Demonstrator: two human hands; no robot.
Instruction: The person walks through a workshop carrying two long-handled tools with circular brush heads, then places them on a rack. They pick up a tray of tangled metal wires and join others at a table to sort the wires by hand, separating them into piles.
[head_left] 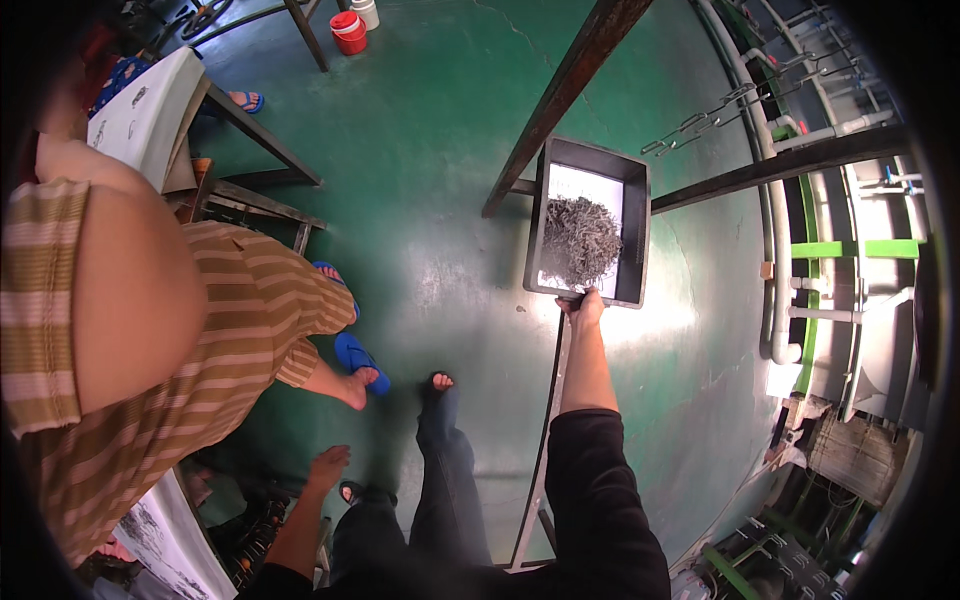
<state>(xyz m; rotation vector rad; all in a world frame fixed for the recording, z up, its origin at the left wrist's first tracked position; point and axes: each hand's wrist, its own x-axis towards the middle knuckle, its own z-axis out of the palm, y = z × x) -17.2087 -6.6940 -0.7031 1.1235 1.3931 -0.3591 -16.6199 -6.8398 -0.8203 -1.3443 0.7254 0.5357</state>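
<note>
A black plastic bin is ahead of me and right of centre. A heap of thin, dark grey metal-looking pieces lies on a white sheet inside it. My right hand is closed on the bin's near rim, thumb on top and fingers curled beneath. Whether the dark bars around the bin also bear its weight, I cannot tell. Low on the left, my left hand hangs near my knee, its fingers loosely extended and nothing visible in them.
Another person in striped clothing and blue flip-flops is close on my left, beside a white-covered table. Dark metal bars frame the bin. Pipes and hanging hooks line the right. A red bucket stands far off on the green floor.
</note>
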